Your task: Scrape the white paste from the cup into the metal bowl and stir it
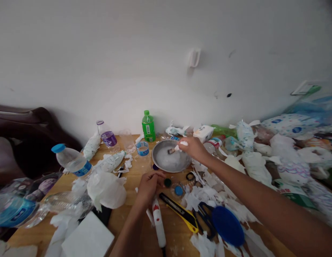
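My right hand [194, 147] is closed around the pale handle of a paintbrush [172, 150], its bristles dipping into a round metal bowl [156, 161]. Milky white liquid [169, 162] lies in the bowl. Just in front of the bowl, my left hand [151, 184] rests low over the table, fingers loosely bent and holding nothing I can see. Close to its fingertips is a dark green bottle cap [167, 182]. A white stick-shaped tool [158, 223] with a dark cord lies below that hand. Beside it is a yellow and black utility knife [180, 213].
Scissors [206, 217] and a blue oval lid [227, 225] lie at front right among torn white paper [206, 194]. A green bottle [148, 126] stands by the wall. Left are a purple-labelled bottle [109, 137], a blue-capped bottle [70, 159] and a white paper-covered lump [108, 189].
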{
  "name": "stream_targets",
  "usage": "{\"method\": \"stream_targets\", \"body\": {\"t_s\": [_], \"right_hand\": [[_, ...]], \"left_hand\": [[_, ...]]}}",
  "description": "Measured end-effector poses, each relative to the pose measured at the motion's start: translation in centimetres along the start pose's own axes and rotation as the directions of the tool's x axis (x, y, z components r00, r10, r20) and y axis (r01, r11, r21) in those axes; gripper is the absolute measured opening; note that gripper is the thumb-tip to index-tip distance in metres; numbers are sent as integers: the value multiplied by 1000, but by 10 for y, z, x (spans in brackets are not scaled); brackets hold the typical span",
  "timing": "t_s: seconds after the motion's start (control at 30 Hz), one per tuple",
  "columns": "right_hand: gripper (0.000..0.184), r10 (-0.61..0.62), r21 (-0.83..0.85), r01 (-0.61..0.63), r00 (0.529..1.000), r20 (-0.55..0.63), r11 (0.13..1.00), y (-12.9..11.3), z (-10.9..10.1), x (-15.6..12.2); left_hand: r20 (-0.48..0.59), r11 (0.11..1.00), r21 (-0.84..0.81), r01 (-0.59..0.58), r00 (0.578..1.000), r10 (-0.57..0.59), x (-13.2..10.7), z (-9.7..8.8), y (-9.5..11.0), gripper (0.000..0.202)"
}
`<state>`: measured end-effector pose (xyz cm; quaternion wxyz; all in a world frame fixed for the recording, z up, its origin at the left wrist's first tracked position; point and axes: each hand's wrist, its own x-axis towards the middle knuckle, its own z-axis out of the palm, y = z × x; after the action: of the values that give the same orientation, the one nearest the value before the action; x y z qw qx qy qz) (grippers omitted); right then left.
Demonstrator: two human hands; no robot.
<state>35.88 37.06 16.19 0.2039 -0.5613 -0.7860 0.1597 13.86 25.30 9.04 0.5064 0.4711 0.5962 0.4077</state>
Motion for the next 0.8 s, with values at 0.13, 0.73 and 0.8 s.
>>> {"method": "stream_targets", "body": {"t_s": [0.13, 0.73, 0.8], "right_hand": [[16, -50, -87, 59, 994, 99, 994, -7, 3, 7], [18, -56, -228, 89, 987, 149, 970, -17, 3, 19], [18, -46, -245, 78, 990, 135, 966, -17, 2, 18]], "left_hand": [[5, 994, -104, 45, 999, -45, -1, -1, -6, 44], [-166, 839, 235, -492, 830, 533, -25, -12, 9, 35], [-15, 619, 274, -736, 641, 768, -44, -15, 25, 34]]}}
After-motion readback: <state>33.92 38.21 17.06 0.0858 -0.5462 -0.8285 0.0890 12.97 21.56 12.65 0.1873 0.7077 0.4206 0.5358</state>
